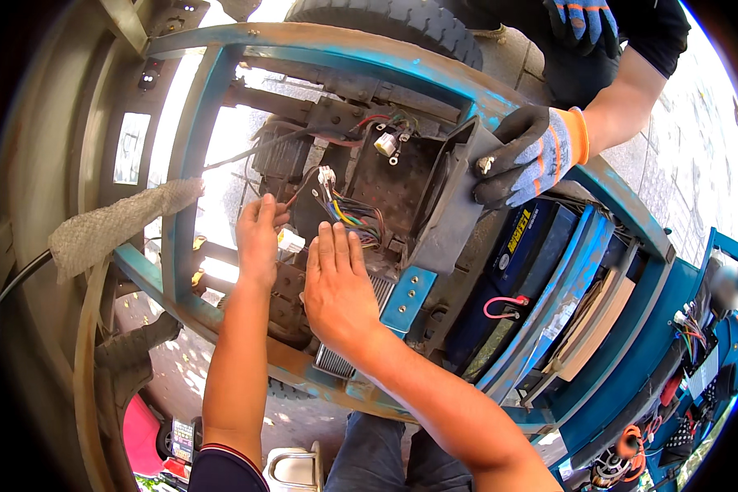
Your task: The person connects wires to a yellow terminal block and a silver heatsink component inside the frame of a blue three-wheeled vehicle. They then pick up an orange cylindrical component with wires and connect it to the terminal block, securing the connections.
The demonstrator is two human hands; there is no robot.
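Observation:
My left hand has its fingertips pinched on a thin dark wire that runs up to a white connector. A second white connector sits just beside these fingers. My right hand lies flat with its fingers stretched out over a finned metal box, partly hiding it. The fingertips reach a bundle of coloured wires. Above the bundle, another white connector and loose ring terminals lie at a rusty metal tray.
A teal, rusted frame surrounds the bay. Across from me, a co-worker's gloved hand touches a dark panel. A dark blue battery stands at right. Bubble wrap covers a cable at left; a tyre is at the far side.

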